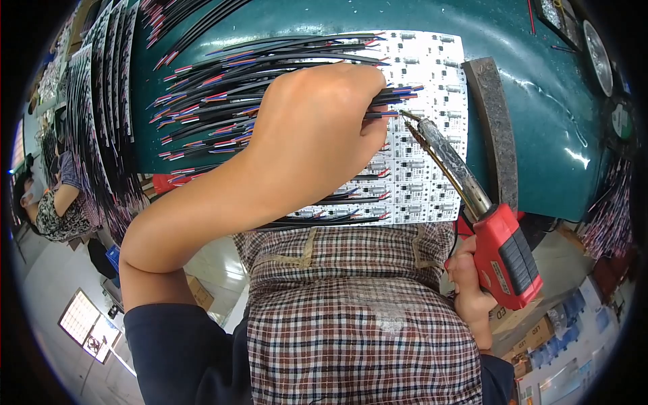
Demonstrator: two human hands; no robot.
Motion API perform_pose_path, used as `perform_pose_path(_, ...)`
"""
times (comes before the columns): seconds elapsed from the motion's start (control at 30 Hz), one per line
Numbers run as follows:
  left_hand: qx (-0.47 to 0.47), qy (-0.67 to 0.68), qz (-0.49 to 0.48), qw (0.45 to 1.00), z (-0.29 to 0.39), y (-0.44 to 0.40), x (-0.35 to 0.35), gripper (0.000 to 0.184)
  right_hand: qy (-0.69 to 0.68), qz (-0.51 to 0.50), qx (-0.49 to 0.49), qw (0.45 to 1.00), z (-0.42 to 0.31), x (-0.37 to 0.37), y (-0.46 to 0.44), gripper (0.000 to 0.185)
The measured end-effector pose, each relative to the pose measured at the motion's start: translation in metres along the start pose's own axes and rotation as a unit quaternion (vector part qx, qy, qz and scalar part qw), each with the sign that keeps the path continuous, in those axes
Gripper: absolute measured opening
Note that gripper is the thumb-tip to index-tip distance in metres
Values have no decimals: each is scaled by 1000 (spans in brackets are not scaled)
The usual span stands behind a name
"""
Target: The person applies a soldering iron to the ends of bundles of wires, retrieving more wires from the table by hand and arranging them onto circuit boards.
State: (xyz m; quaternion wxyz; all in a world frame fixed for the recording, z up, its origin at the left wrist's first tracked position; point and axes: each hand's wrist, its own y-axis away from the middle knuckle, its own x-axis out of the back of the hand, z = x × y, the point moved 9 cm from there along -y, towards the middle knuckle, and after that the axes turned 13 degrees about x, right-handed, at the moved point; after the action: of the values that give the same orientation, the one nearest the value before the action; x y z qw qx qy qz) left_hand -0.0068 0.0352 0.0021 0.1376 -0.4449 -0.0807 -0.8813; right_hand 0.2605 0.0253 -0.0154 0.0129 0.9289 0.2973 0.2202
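My left hand reaches over a white sheet of circuit boards, its fingers closed on several black cables with red and blue wire ends pointing right. My right hand is wrapped round the handle of a red soldering gun. The gun's dark barrel slants up and left, and its tip lies close to the wire ends by my left fingers; whether they touch I cannot tell. More black cables lie in rows across the left part of the sheet, partly hidden under my hand and forearm.
A dark curved bar lies along the sheet's right edge on the green table. Stacked boards with cables stand at the left. A wire bundle hangs at the far right. Another person sits at the far left.
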Motion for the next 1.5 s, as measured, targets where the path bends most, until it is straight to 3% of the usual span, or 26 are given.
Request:
perform_pose_path(0.5, -33, -35, -17, 999, 12, -3, 0, 13, 38, -61, 51, 996, -7, -7, -5, 10)
perform_pose_path(0.57, -39, -46, -20, 998, 13, -3, 0, 13, 55, -51, 93, 993, -9, -3, -2, 10)
perform_pose_path(0.67, -56, -60, -22, 996, 16, -3, -1, 12, -32, -10, 81, 996, -5, -1, -3, 12)
perform_pose_path(0.77, -62, -68, -25, 995, 16, -3, -1, 13, -26, 3, 56, 998, -1, 4, 2, 15)
perform_pose_path(1.07, 42, -3, -92, 995, -2, -8, -4, 18, -104, 52, 21, 993, -5, 3, 2, 19)
perform_pose_path(1.17, 64, -17, -66, 996, -2, -11, 8, 19, -118, 56, 24, 991, -3, 4, 5, 21)
perform_pose_path(1.23, -58, -93, 119, 987, 21, -7, 42, 17, -109, 45, 25, 993, 0, 7, 10, 22)
perform_pose_path(1.27, -59, -93, 118, 987, 23, -6, 44, 17, -100, 34, 27, 994, 2, 8, 13, 22)
perform_pose_path(1.33, -44, -81, 80, 992, 25, 1, 43, 12, -64, 6, 38, 997, 4, 11, 18, 23)
perform_pose_path(1.4, 62, 9, -42, 997, 13, 7, 23, 11, -28, -23, 49, 998, 6, 13, 23, 24)
perform_pose_path(1.5, 61, 20, -67, 996, 3, 18, 0, 11, 57, -50, 93, 993, 1, 15, 27, 29)
